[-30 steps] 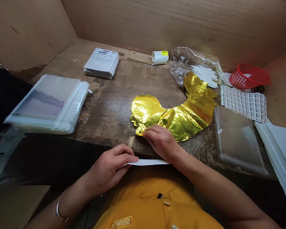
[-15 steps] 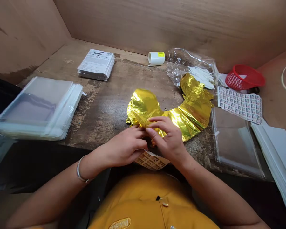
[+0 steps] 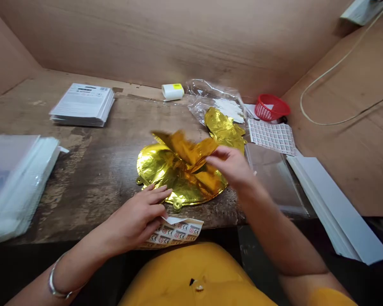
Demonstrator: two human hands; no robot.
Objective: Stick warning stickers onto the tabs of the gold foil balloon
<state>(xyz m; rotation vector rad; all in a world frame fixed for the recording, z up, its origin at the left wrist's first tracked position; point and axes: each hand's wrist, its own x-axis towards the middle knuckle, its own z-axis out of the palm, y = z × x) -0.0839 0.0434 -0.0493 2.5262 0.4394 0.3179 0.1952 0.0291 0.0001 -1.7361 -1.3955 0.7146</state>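
A shiny gold foil balloon (image 3: 156, 170), flat and partly folded, lies at the table's front middle with small tabs on its rim. My right hand (image 3: 231, 165) pinches one folded layer of it and lifts that layer off the table, smeared by motion. My left hand (image 3: 143, 214) is at the balloon's near left edge, its fingertips resting by the foil. Between its thumb and fingers is a sheet of CE stickers (image 3: 181, 233), curled at the top and hanging over the table edge. A second gold foil part (image 3: 223, 127) stretches toward the back right.
Clear plastic sleeves (image 3: 25, 199) are stacked at left, with packaged cards (image 3: 81, 104) behind. A white roll (image 3: 172, 92), a bag of white sticks (image 3: 228, 109), a red basket (image 3: 271, 108), another sticker sheet (image 3: 271, 136), a clear sleeve (image 3: 271, 174) and white card (image 3: 335, 204) line the back and right.
My hands have moved apart. The right hand has pulled a foil layer up and to the right, while the left has drawn left and nearer with the sticker sheet. The view has turned right.
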